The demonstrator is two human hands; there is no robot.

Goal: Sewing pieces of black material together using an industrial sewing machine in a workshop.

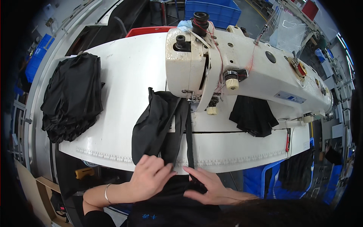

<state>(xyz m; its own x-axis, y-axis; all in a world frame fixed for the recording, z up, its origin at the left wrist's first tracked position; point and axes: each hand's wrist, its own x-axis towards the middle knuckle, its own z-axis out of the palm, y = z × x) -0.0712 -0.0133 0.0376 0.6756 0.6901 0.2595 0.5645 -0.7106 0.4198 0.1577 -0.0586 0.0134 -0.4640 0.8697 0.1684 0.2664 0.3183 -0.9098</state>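
A black fabric piece lies on the white sewing table, its far end under the needle area of the sewing machine. My left hand is closed with its fingertips gripping the fabric's near edge, at the table's front. Beside the fabric a narrow black strip, like zipper tape, runs from the presser foot toward me. My right hand has its thumb and fingers around the near part of this strip, just off the table edge. The strip's lower end merges with my dark clothing.
A thick stack of black fabric pieces sits at the table's left. More folded black pieces lie under the machine arm. Red-handled snips rest at the right edge. Behind stand a red tray and a blue crate.
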